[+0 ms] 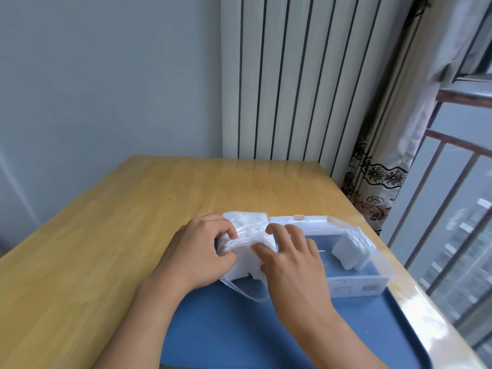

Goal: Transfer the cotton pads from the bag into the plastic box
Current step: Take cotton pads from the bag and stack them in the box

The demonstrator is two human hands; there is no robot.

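A clear zip bag full of white cotton pads lies at the left end of the open clear plastic box. My left hand pinches the bag's red-lined mouth. The fingers of my right hand close on a wad of white cotton pads sticking out of the bag's mouth. A small stack of cotton pads sits inside the box at its right end. The box's clear lid hangs open toward me, partly hidden by my hands.
The box stands on a blue tray on a wooden table. A white radiator rises behind the table. A curtain and a window with a railing run along the table's right edge.
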